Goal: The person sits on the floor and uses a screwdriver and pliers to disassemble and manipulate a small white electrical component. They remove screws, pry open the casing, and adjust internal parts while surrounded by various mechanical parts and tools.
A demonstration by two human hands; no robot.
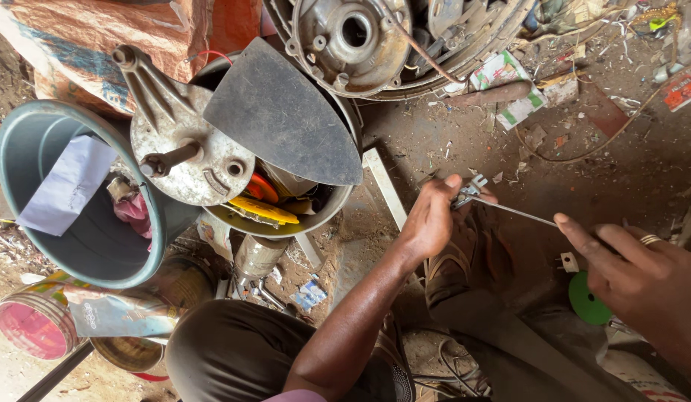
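Closest to the lens, at six o'clock, sits the person's dark-trousered knee (pixel 241 350), with the left forearm rising from it toward the centre. At nine o'clock stands the biggest thing in view, a teal plastic bucket (pixel 33 141) holding a white paper and a pink rag. Just beside it, toward eleven o'clock, a metal basin (pixel 327 208) carries a grey iron soleplate (pixel 286 123), a round cast motor cover (pixel 185 160) with a stub shaft, and yellow scraps. At twelve o'clock lies a worn wheel hub (pixel 353 37) on the dirt. A pink-lidded tin (pixel 33 327) lies at eight o'clock.

Right of centre, the left hand (pixel 431 219) has its fingers curled tight together around a small metal clamp fitting (pixel 470 190) at the end of a thin metal rod (pixel 513 214). The rod runs toward three o'clock, above the ground, to the right hand (pixel 643 279), whose extended fingers lie close together, the forefinger tip touching the rod's far end; a ring sits on one finger. A green disc (pixel 587 298) lies just beneath that hand, at four o'clock.
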